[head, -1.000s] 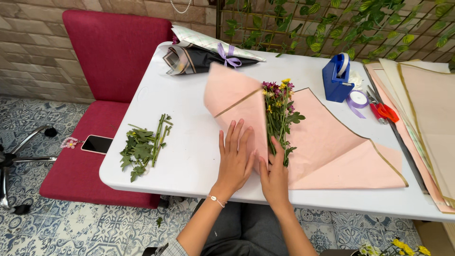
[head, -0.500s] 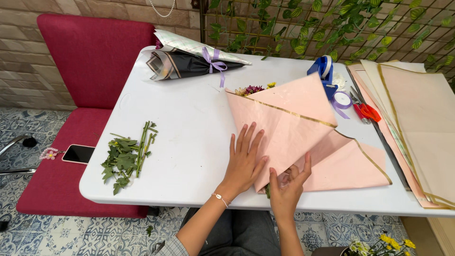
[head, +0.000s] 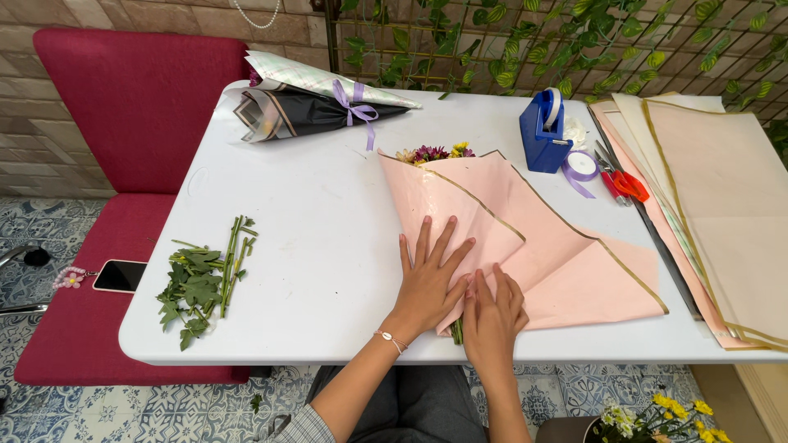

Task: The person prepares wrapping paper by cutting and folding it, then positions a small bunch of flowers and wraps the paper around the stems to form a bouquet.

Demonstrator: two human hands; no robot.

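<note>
A pink wrapping sheet with a gold edge (head: 566, 254) lies on the white table (head: 328, 221), its left flap folded over a small bunch of flowers (head: 433, 153) whose purple and yellow heads stick out at the top. My left hand (head: 428, 279) presses flat on the folded flap, fingers spread. My right hand (head: 492, 316) pinches the paper at the bottom, where green stems (head: 456, 331) poke out near the table's front edge.
Cut stems and leaves (head: 201, 279) lie at the left. A finished dark bouquet with a lilac ribbon (head: 316, 102) rests at the back. A blue tape dispenser (head: 543, 131), ribbon roll (head: 581, 165), red scissors (head: 625, 184) and stacked sheets (head: 714, 197) sit right. A phone (head: 120, 276) lies on the red chair.
The left flap of the pink sheet was folded over the flowers, covering them. Both hands moved down to the stem end, the left pressing the flap, the right gathering the paper.
</note>
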